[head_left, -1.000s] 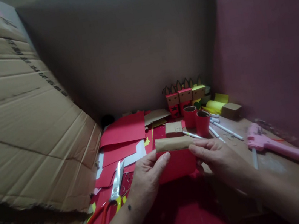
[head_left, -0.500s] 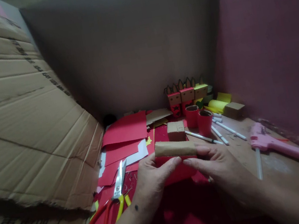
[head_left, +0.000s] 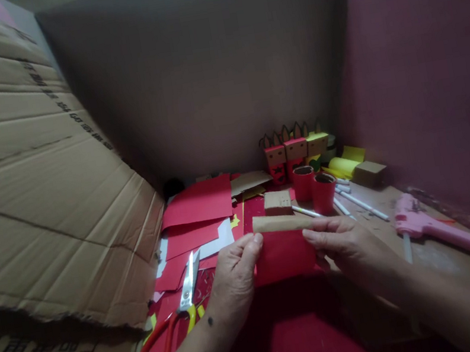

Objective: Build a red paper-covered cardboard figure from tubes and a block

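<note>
The red paper (head_left: 285, 257) hung between the two hands, in the middle of the view, with a brown roll (head_left: 281, 223) lying along its top edge. The left hand (head_left: 237, 269) had its fingers closed about the left edge, thumb in front near the roll's end; the right hand (head_left: 343, 242) pinched the right edge in the same way, its fingers partly hidden behind. A small box (head_left: 277, 200) stood just beyond the roll, and the scissors (head_left: 187, 288) lay beside the left forearm. The paper looked light, thin and easily creased, so a gentle grip at the corners seemed best. The roll, probably card, looked light and stiffer, though likely to dent in the middle; its ends seemed the safest hold.
</note>
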The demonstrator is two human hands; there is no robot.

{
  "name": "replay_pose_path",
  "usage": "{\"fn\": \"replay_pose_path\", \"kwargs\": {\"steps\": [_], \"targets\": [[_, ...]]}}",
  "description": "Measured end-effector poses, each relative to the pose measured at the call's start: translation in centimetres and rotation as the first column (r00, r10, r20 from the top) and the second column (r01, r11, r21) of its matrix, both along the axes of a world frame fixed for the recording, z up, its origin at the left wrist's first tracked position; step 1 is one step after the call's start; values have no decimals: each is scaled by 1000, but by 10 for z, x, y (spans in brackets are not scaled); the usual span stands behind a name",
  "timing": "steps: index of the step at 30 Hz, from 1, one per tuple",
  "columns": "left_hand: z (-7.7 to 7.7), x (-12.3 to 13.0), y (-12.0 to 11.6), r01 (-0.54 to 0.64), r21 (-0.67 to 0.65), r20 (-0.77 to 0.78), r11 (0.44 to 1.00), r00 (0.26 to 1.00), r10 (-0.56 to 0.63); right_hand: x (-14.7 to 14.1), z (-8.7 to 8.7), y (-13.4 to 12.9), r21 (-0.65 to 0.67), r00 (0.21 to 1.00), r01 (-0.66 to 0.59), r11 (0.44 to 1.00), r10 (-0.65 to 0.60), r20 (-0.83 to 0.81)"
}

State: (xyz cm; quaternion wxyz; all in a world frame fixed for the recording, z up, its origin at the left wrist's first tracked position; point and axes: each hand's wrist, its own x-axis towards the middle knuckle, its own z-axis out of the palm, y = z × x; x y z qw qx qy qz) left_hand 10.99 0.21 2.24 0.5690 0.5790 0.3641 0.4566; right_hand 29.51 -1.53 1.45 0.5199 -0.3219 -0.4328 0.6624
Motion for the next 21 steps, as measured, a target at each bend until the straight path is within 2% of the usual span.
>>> {"fn": "replay_pose_path", "kwargs": {"steps": [4, 8, 12, 17, 21], "targets": [[1, -2, 2, 30, 24, 9, 999, 1000, -30, 3, -1, 3, 16, 998, 27, 1000, -26, -62], [3, -5, 3, 12, 54, 56, 998, 998, -15, 8, 3, 7, 52, 978, 202, 978, -199, -69], [6, -6, 2, -36, 46, 102, 998, 994, 32, 13, 5, 10, 73, 944, 329, 941, -331, 13], [5, -5, 5, -91, 15, 103, 996, 991, 89, 15, 2, 9, 87, 936, 345, 935, -350, 46], [4, -6, 7, -118, 42, 99, 992, 989, 114, 12, 1, 7, 134, 939, 333, 933, -341, 37]]}}
